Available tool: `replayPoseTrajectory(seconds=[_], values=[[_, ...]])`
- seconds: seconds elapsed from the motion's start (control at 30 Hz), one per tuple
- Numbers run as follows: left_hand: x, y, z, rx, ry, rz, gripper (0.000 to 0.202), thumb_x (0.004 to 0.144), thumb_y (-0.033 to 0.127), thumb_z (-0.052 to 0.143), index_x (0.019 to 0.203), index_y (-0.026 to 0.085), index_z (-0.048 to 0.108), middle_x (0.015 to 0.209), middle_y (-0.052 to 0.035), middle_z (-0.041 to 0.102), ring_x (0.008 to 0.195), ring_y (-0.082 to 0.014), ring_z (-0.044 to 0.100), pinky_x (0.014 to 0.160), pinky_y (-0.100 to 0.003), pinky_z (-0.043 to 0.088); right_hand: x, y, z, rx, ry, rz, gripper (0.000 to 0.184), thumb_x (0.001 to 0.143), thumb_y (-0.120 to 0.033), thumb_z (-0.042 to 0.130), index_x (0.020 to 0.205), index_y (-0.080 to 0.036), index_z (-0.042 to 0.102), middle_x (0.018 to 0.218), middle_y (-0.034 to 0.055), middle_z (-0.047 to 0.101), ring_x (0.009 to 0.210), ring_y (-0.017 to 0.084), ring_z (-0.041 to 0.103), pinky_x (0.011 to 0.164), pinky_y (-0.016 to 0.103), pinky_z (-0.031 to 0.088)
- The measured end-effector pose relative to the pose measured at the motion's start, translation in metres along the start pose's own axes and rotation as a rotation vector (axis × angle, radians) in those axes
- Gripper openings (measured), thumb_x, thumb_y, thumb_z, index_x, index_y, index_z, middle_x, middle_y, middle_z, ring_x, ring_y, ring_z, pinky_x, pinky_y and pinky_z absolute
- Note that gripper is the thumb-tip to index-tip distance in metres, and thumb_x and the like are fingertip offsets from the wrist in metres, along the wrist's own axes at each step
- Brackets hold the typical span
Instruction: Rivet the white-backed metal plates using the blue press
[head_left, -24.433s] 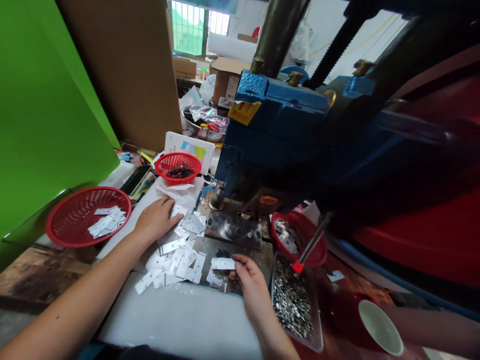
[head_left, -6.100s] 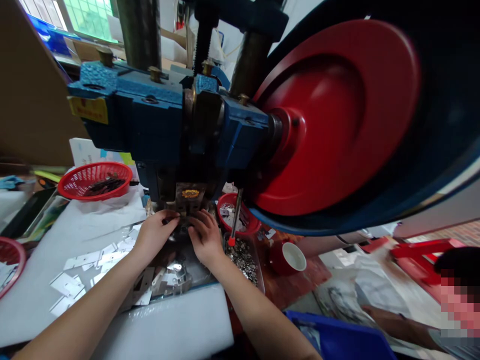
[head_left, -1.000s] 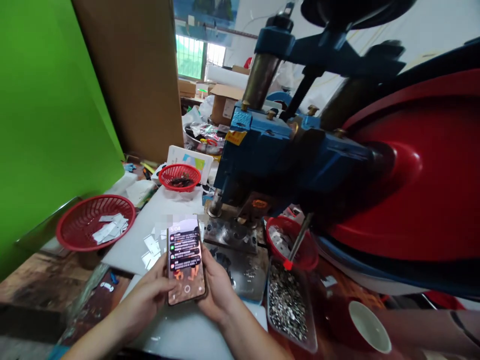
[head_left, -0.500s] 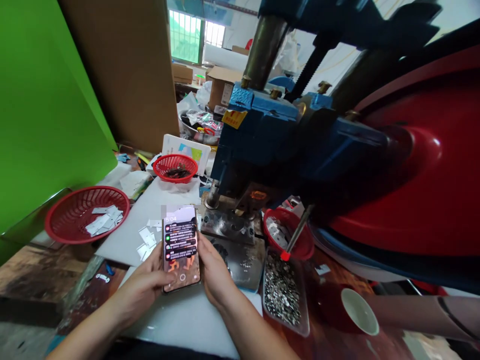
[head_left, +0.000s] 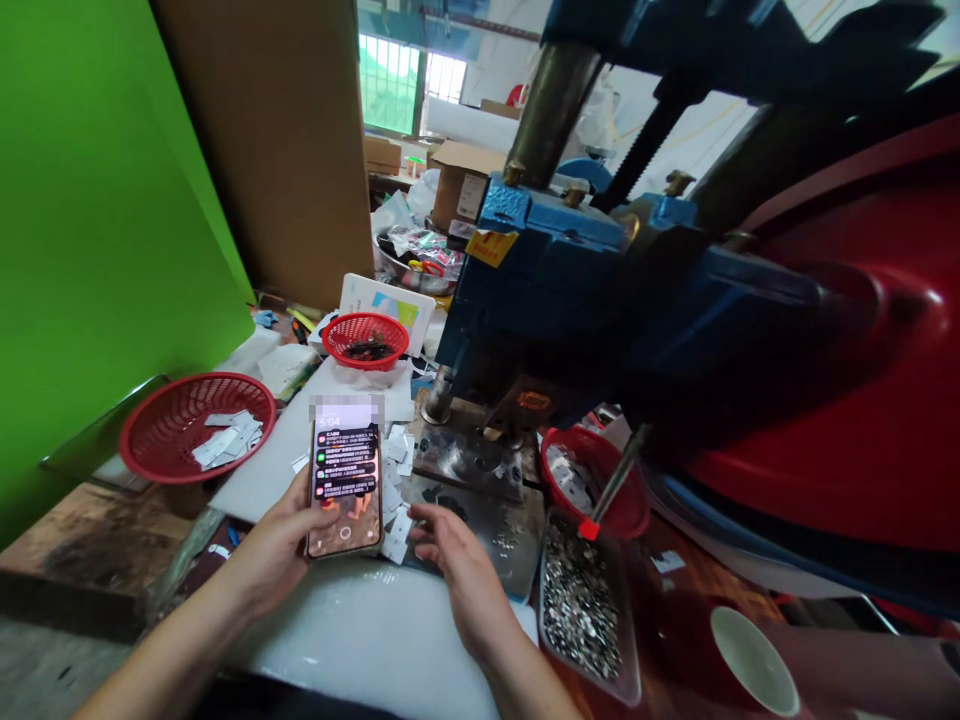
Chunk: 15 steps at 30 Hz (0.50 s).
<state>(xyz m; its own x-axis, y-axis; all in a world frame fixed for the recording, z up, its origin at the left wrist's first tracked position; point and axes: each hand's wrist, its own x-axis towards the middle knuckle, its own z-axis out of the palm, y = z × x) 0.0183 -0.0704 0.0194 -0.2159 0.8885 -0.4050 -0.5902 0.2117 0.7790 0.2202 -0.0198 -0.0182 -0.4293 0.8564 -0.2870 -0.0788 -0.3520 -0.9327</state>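
Note:
My left hand [head_left: 279, 545] grips a smartphone [head_left: 345, 487] with a lit screen, held upright over the white foam sheet [head_left: 360, 640]. My right hand [head_left: 454, 555] is off the phone, fingers loosely spread, hovering beside it above the steel press bed [head_left: 495, 520]. Small white metal plates [head_left: 394, 530] lie scattered between the phone and the bed. The blue punch press [head_left: 570, 290] with its red flywheel [head_left: 847, 400] towers right behind.
A large red basket [head_left: 196, 425] with several white plates sits at left, a smaller red basket [head_left: 365, 340] farther back, another [head_left: 600, 485] at the press's right. A clear tray of tiny metal parts [head_left: 585, 600] and a white-lined cup [head_left: 754, 660] lie right. Green board at left.
My right hand has let go of the phone and moved right of it; my left hand alone holds the phone, which has shifted slightly left and up.

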Motion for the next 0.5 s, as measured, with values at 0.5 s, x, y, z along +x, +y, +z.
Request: replayPoseTrajectory(seconds=[0.5], values=[[0.038, 0.037, -0.038, -0.117, 0.077, 0.058, 0.053, 0.084, 0.054, 0.050, 0.128, 0.024, 0.051, 0.103, -0.0053, 0.072, 0.092, -0.0244, 0.068, 0.082, -0.039, 0.053, -0.027, 0.028, -0.048, -0.542, 0.007, -0.330, 0.037, 0.087, -0.052, 0.050, 0.103, -0.026, 0.070, 0.099, 0.0091, 0.070, 0.092, 0.021, 0.066, 0.085, 0.030, 0.052]])
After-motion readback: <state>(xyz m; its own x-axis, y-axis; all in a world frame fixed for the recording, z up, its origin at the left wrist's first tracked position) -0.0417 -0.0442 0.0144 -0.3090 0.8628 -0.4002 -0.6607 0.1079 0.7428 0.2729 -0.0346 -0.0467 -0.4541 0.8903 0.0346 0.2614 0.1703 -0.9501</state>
